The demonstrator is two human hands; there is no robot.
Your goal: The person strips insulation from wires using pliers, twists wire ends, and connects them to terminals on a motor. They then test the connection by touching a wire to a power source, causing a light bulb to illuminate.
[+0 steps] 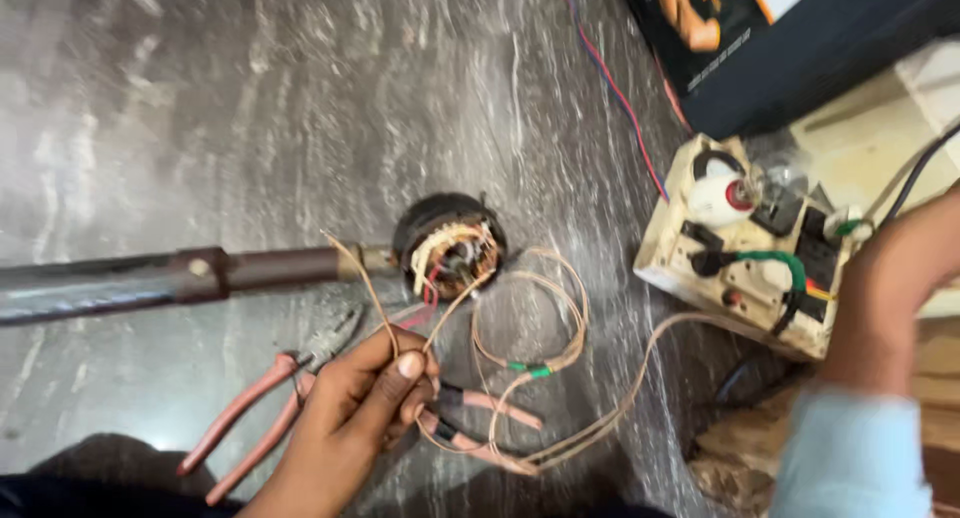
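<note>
My left hand [362, 398] pinches two thin copper-coloured wires [385, 318] between thumb and fingers. They rise to a round black motor [448, 246] with copper windings, which sits at the end of a long dark brown arm [170, 278]. More of the thin wire lies in loops [560, 318] to the right of the motor, bound with green tape. My right hand [885, 278], in a light blue sleeve, reaches over a cream switchboard [690, 263] that carries a bulb and sockets. Its fingers are hidden, so its grip cannot be made out.
Red-handled pliers [262, 393] lie on the grey stone floor just left of my left hand. A second pink-handled tool [480, 408] lies under the wire loops. A red and blue cable [615, 88] runs past a dark box [800, 48] at the top right.
</note>
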